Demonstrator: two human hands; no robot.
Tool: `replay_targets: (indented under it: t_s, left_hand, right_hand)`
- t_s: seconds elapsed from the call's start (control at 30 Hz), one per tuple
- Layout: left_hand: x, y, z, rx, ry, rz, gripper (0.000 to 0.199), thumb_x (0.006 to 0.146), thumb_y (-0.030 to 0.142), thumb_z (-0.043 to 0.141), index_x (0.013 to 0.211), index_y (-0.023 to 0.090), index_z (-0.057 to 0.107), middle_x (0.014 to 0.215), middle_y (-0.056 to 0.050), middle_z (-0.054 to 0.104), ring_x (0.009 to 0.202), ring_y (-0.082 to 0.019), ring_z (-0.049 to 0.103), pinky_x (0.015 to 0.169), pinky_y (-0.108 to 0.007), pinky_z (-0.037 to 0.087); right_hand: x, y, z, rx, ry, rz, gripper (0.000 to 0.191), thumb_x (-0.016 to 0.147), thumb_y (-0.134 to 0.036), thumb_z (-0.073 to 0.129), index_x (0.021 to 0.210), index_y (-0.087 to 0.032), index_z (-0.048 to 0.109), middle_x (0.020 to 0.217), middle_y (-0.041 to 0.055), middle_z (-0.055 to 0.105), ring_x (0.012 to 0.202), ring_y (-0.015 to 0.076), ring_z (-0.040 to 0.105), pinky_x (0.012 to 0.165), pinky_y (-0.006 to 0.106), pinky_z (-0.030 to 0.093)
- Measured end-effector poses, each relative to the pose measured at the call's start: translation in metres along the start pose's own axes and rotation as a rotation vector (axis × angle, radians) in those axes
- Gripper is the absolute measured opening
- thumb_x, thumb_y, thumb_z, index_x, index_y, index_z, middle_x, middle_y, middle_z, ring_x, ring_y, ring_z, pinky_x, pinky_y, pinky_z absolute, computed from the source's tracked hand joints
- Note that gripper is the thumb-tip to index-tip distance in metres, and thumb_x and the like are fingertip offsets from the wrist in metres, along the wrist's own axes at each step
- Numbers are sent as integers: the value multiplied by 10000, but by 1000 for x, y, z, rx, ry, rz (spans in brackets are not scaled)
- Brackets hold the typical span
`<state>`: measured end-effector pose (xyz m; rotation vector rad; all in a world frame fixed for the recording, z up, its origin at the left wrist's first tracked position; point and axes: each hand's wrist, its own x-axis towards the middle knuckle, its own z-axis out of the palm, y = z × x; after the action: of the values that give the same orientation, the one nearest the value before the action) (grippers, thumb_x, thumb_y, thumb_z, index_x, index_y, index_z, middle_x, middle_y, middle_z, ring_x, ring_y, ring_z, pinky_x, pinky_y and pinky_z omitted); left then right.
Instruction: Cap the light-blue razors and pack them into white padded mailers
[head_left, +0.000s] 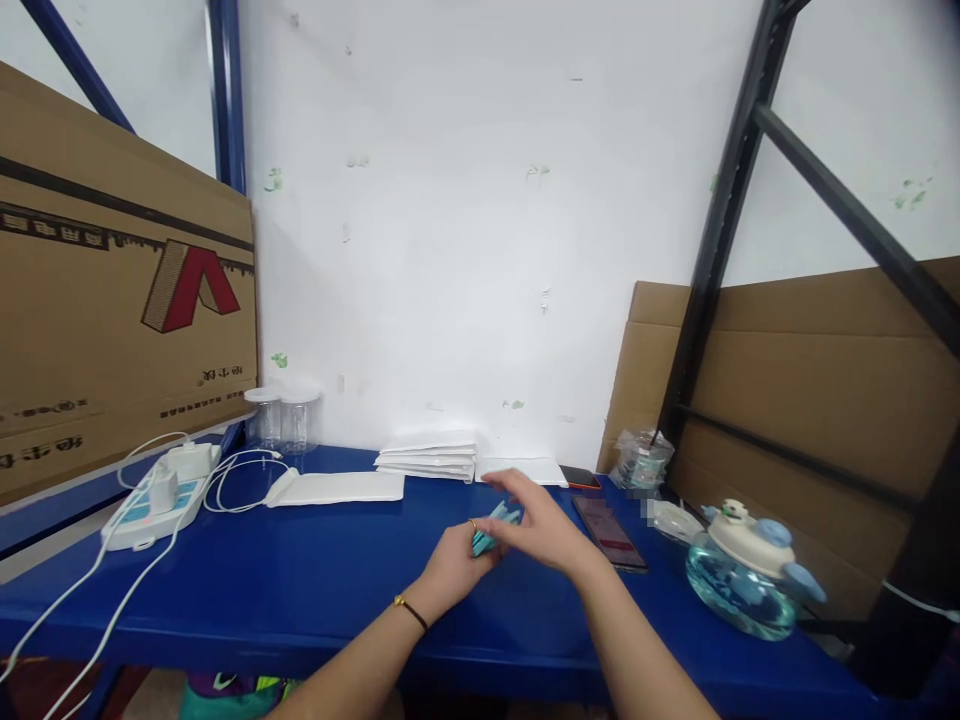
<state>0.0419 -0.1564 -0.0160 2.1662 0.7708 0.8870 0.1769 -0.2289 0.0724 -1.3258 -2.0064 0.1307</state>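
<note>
Left grip [454, 565] clasps a teal item [486, 541], right hand [544, 525] loosely open over it; clear jars [298, 425] wear lids.

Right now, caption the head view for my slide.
Left hand holds a teal item, right hand also at it, over a blue table.

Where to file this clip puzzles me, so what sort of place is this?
Probably a storeroom or workshop, with a makeshift workbench: a blue tabletop set between metal uprights, including a black rack post, with large printed cardboard standing along one side.
</note>
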Motion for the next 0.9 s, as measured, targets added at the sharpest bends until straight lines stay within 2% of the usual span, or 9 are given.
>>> replay_targets:
  t_s: [0.17,0.3,0.4,0.5,0.57,0.67,0.73,0.8,0.9]
  left_hand:
    - [8,-3,22,-341,108,-44,112,700,274,603,719,184,539,662,-5,619,644,-162,555,570,-243,409]
    - [-1,5,15,-591,47,-270,241,693,315,648,666,209,432,448,87,394,386,-72,334,422,-211,250]
    - [-15,17,1,-923,-219,-366,385,651,341,706,652,221,341,431,125,272,353,-36,173,402,-187,168]
    - [-32,23,-3,-1088,-702,-377,486,593,343,739,579,207,273,434,116,203,353,-29,104,386,-185,130]
    - [-42,22,1,-984,-838,-304,515,619,442,701,524,201,256,431,91,196,345,-41,116,367,-199,113]
    - [-53,15,3,-771,-747,-188,438,609,521,710,541,212,408,488,59,347,383,-75,294,383,-224,254]
    - [-55,8,-11,-672,-706,-150,371,534,476,785,674,223,554,611,34,498,515,-116,464,498,-269,394]
    - [-52,-2,-40,-414,-674,-91,485,491,449,810,884,232,626,764,3,604,678,-180,568,637,-317,461]
    - [-31,-28,-104,180,-273,-8,823,429,471,818,1170,229,555,1126,-80,589,1009,-286,549,884,-391,434]
  right_hand:
    - [18,-14,20,-39,37,-27,308,939,-316,374,1131,-224,597,1110,83,611,1077,216,532,960,369,391]
    - [16,2,32,339,167,91,477,856,-378,517,1308,-252,428,1273,101,516,1101,227,535,928,382,430]
    - [-3,8,33,837,146,231,664,763,-473,608,1342,-241,377,1278,127,518,1142,267,521,932,424,427]
    - [-30,-6,42,1146,-214,266,760,596,-531,724,1249,-206,510,1111,124,630,1079,321,560,931,471,408]
    - [-43,-19,51,1222,-275,298,471,690,-532,639,1026,-202,649,1086,132,645,1097,341,545,950,495,376]
    - [-50,-27,63,1315,-175,293,284,761,-438,603,621,-192,623,910,113,682,1082,317,553,995,473,335]
    - [-48,-22,65,1400,-28,289,363,753,-455,619,516,-205,505,591,45,608,792,256,632,904,458,416]
    - [-44,-9,61,1436,157,351,400,769,-493,607,535,-214,440,417,-54,405,443,138,485,653,370,492]
    - [-44,12,52,1316,363,478,356,771,-484,634,626,-205,468,426,-112,262,348,55,214,392,213,327]
